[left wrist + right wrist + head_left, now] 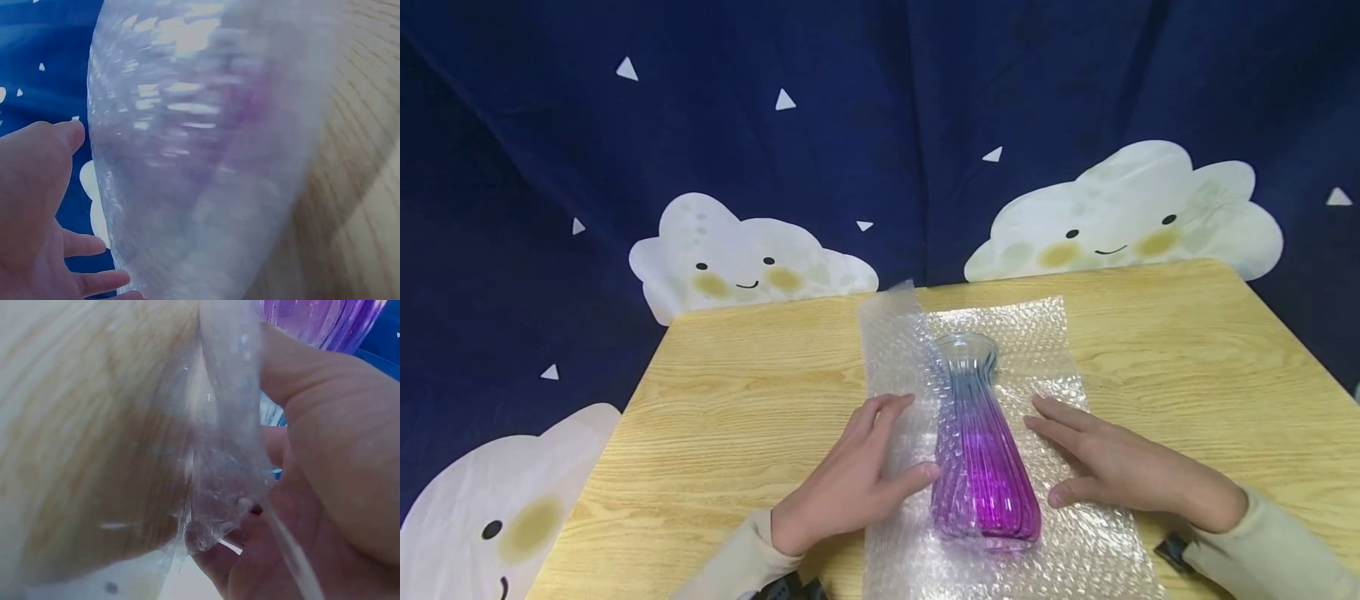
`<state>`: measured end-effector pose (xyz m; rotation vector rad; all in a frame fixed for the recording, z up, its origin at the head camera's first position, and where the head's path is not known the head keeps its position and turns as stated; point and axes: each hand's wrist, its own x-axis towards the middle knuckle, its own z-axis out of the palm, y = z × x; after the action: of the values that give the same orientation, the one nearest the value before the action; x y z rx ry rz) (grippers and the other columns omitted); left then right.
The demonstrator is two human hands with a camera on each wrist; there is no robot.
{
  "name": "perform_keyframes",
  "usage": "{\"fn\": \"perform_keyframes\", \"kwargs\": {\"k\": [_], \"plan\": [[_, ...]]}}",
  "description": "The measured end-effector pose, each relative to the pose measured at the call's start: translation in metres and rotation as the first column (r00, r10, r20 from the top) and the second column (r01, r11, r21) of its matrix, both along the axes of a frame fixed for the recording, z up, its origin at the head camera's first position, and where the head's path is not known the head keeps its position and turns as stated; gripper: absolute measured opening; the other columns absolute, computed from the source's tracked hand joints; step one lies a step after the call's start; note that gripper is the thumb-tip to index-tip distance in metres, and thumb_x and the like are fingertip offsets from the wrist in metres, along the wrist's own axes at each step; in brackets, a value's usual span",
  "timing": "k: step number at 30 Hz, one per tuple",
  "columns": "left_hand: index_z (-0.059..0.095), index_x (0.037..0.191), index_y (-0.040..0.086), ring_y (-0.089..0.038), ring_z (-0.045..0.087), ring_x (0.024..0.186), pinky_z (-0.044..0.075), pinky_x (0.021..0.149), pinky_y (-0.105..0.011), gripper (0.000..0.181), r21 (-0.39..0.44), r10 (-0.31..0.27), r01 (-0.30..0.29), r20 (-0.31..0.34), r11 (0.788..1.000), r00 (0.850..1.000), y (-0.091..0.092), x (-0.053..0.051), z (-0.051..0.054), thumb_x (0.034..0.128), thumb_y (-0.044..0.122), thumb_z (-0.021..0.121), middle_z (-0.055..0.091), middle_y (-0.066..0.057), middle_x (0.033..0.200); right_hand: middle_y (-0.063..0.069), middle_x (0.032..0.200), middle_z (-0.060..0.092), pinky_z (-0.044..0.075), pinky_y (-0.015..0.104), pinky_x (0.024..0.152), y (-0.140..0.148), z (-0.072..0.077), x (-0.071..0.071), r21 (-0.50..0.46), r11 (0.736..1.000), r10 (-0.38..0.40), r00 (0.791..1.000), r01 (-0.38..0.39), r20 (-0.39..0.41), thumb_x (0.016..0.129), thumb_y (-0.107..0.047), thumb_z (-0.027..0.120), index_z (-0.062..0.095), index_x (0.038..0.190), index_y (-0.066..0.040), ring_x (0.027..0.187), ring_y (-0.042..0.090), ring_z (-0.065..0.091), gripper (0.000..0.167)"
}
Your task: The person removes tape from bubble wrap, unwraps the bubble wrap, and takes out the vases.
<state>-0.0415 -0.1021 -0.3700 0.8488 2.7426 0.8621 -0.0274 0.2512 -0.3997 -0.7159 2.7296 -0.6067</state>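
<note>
Head view: ribbed glass vase (1000, 471), clear-blue at neck, purple at base, lying on its side on bubble wrap (1097, 546) on the wood-grain desk (752, 408); mouth faces the backdrop (850, 50), base faces the person. Wrap flap (891, 337) covers the vase's left side; right side of the vase uncovered, more wrap beyond it. Left hand (853, 479) just left of the vase, over the flap, thumb apart from the fingers, thumb tip by the vase's lower left edge. Right hand (1120, 467) right of the vase, over the wrap, fingers extended, thumb apart, not touching the glass. Left wrist view: wrap fills most of it, blurred, purple showing through; thumb and fingers apart at its near edge. Right wrist view: creased wrap edge crosses in front of the fingers, partly hiding them; can't tell if they press on it. Light sleeves (1270, 546) on both arms, black device (1172, 552) at the right wrist, nearer the person than the vase. Beyond the vase, dark blue backdrop with smiling white clouds (1127, 212) and small white triangles (785, 101).
</note>
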Motion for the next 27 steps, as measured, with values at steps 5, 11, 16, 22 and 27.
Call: {"fn": "perform_keyframes", "kwargs": {"k": [5, 11, 16, 22, 27], "plan": [[0.028, 0.164, 0.020, -0.023, 0.045, 0.140, 0.048, 0.115, -0.050, 0.089, -0.021, 0.007, -0.007, -0.010, 1.000, 1.000, 0.005, -0.001, 0.000, 0.0958, 0.071, 0.054, 0.041, -0.010, 0.157, 0.021, 0.169, 0.029, 0.044, 0.061, 0.112, 0.001, 0.000, 0.001, -0.014, 1.000, 0.006, 1.000, -0.007, -0.023, 0.081, -0.078, 0.059, 0.043, 0.158, -0.014, 0.149, 0.048, 0.040, 0.102], [0.029, 0.163, 0.021, -0.020, 0.047, 0.131, 0.052, 0.108, -0.048, 0.091, -0.049, 0.014, -0.014, -0.010, 0.999, 1.000, 0.010, -0.002, 0.000, 0.0939, 0.074, 0.054, 0.042, -0.010, 0.155, 0.022, 0.168, 0.031, 0.044, 0.059, 0.112, 0.003, -0.002, 0.002, -0.015, 1.000, 0.020, 0.997, -0.021, -0.068, 0.082, -0.076, 0.059, 0.043, 0.158, -0.012, 0.147, 0.048, 0.043, 0.101], [0.032, 0.162, 0.019, -0.023, 0.046, 0.136, 0.051, 0.109, -0.048, 0.090, -0.058, 0.015, -0.017, -0.030, 0.998, 0.999, 0.012, -0.003, -0.001, 0.0938, 0.073, 0.055, 0.043, -0.012, 0.155, 0.023, 0.167, 0.033, 0.046, 0.059, 0.111, 0.003, -0.003, 0.001, -0.013, 1.000, 0.025, 0.997, -0.026, -0.079, 0.082, -0.076, 0.059, 0.044, 0.157, -0.011, 0.146, 0.048, 0.045, 0.101], [0.033, 0.162, 0.018, -0.023, 0.047, 0.131, 0.050, 0.106, -0.044, 0.091, -0.097, 0.038, -0.041, -0.031, 0.994, 0.999, 0.016, -0.004, -0.001, 0.0940, 0.077, 0.050, 0.046, -0.013, 0.151, 0.023, 0.167, 0.033, 0.045, 0.059, 0.111, 0.003, -0.003, 0.001, -0.013, 1.000, 0.025, 0.996, -0.026, -0.083, 0.082, -0.076, 0.060, 0.045, 0.156, -0.010, 0.146, 0.048, 0.045, 0.101], [0.031, 0.163, 0.015, -0.024, 0.050, 0.125, 0.051, 0.100, -0.042, 0.095, -0.125, 0.055, -0.058, -0.029, 0.990, 0.998, 0.021, -0.006, 0.001, 0.0939, 0.079, 0.047, 0.048, -0.015, 0.147, 0.022, 0.168, 0.031, 0.045, 0.060, 0.111, 0.002, -0.002, 0.001, -0.012, 1.000, 0.017, 0.998, -0.018, -0.064, 0.081, -0.077, 0.059, 0.044, 0.157, -0.012, 0.147, 0.048, 0.043, 0.101]]}}
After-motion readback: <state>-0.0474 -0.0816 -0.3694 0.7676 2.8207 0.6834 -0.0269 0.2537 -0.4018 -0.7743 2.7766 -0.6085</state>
